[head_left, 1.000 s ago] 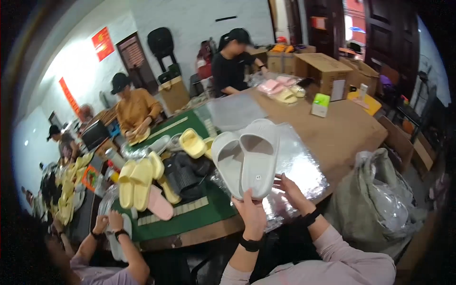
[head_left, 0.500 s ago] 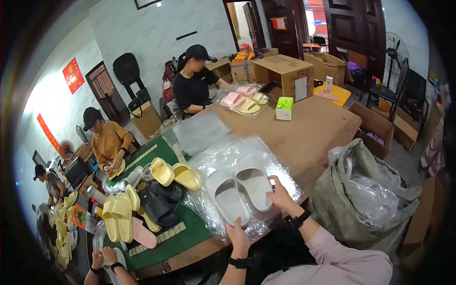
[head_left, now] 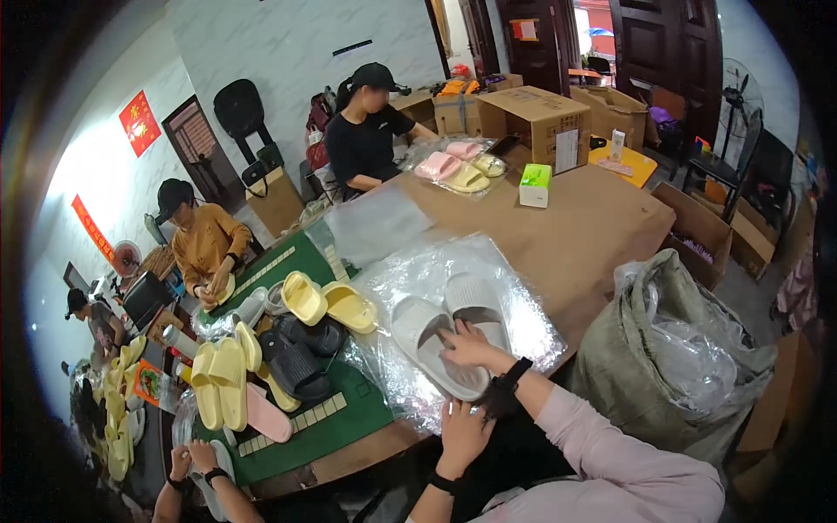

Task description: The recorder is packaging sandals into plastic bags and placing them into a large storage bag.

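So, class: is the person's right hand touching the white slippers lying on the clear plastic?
Touching. In the head view the right hand lies flat across the pair of white slippers, fingers spread over both, with no gap showing.

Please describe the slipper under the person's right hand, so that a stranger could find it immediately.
On the brown table, find the crinkled clear plastic sheet at the near edge. Two pale grey slippers lie there; the right hand rests on the left grey slipper. Neighbouring slippers are yellow, black or pink.
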`<action>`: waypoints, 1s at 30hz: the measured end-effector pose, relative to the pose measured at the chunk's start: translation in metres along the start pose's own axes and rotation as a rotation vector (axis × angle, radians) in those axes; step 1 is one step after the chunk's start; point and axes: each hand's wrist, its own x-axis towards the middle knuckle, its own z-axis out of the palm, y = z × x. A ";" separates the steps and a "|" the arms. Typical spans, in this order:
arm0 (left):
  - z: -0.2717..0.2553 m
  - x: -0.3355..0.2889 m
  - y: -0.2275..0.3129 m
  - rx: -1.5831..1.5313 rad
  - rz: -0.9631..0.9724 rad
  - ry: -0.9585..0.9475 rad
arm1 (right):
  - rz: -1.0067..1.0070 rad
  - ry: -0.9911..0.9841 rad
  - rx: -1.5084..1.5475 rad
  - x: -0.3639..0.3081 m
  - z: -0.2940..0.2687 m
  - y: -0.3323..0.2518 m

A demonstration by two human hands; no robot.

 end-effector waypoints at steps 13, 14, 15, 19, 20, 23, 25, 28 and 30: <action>0.007 0.004 0.006 0.096 -0.033 0.109 | -0.075 0.100 0.211 -0.003 -0.012 0.010; 0.006 0.009 0.008 0.097 -0.028 0.113 | -0.076 0.105 0.209 -0.007 -0.016 0.016; 0.006 0.007 0.000 0.109 -0.049 0.127 | -0.047 0.123 0.336 -0.017 -0.023 -0.003; -0.001 0.005 -0.011 0.102 -0.139 0.083 | -0.157 0.208 0.624 -0.069 -0.052 -0.039; -0.004 0.008 -0.009 0.115 -0.163 0.079 | -0.152 0.251 0.681 -0.078 -0.054 -0.035; -0.008 0.006 -0.015 0.176 -0.171 0.093 | -0.119 0.253 0.951 -0.109 -0.057 -0.020; -0.003 0.001 -0.023 0.226 -0.190 0.224 | -0.067 0.313 1.152 -0.136 -0.066 -0.025; -0.016 -0.005 -0.028 0.246 -0.168 0.270 | -0.012 0.398 1.169 -0.159 -0.059 -0.014; -0.022 -0.008 -0.035 0.331 -0.230 0.192 | -0.020 0.401 1.250 -0.169 -0.048 -0.014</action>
